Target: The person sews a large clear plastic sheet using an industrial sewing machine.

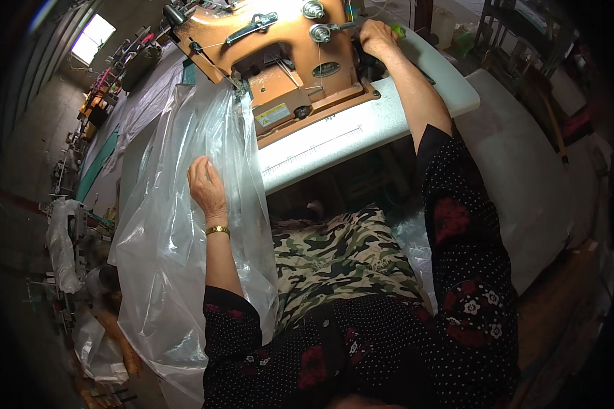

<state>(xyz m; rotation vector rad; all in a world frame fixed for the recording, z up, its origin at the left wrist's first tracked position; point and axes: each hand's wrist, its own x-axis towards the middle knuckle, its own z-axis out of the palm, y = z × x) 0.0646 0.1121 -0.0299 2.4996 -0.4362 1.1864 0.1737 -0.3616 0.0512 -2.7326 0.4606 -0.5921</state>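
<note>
An orange-brown sewing machine (280, 61) stands on a white table (361, 129) ahead of me. A large sheet of clear plastic film (177, 225) runs from under its needle end down over the table's left edge past my lap. My left hand (207, 185), with a gold bracelet at the wrist, lies on the film with fingers gripping a fold of it. My right hand (375, 35) reaches to the far right end of the machine, fingers curled around the handwheel, which is mostly hidden.
A camouflage-pattern cloth (341, 255) covers my lap. More plastic sheeting (143, 102) lies further along the bench at the left. Other machines and bundles (68, 232) stand on the floor at the left. A white padded surface (525, 177) lies at the right.
</note>
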